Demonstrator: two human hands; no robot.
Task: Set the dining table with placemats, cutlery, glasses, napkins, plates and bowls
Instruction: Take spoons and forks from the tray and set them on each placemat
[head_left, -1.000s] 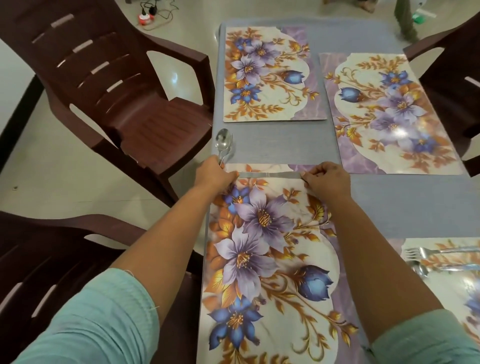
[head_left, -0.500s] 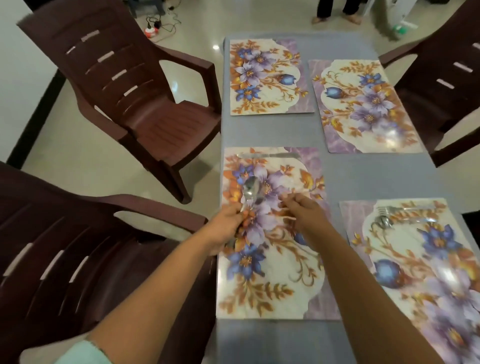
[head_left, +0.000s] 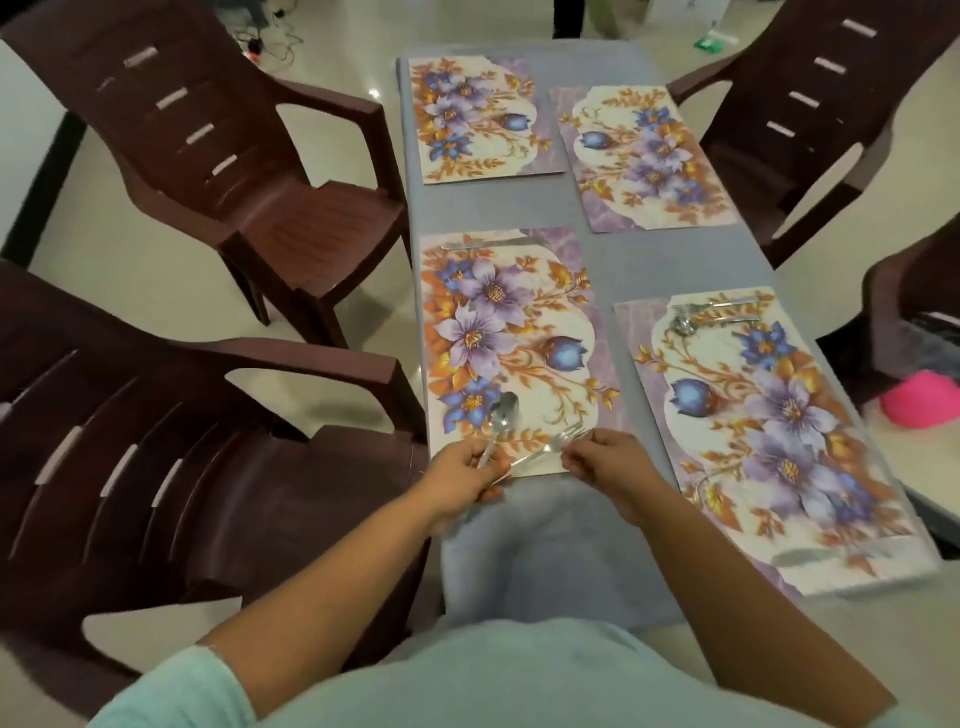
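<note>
Spoon (head_left: 503, 415) & fork (head_left: 550, 448) over near edge of near-left placemat (head_left: 511, 348). Left hand (head_left: 462, 480) grips both handles; spoon bowl points away, fork tines slant right. Right hand (head_left: 605, 460) pinches fork head. Knife (head_left: 491, 243) lies crosswise at mat's far edge; chairs (head_left: 218, 156) flank table (head_left: 597, 260).

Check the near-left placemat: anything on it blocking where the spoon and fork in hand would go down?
Nothing visible blocks them. The left hand holds the spoon and fork over the near edge of the placemat; the right hand pinches the fork's tines. Only a knife lies there, along the far edge.
</note>
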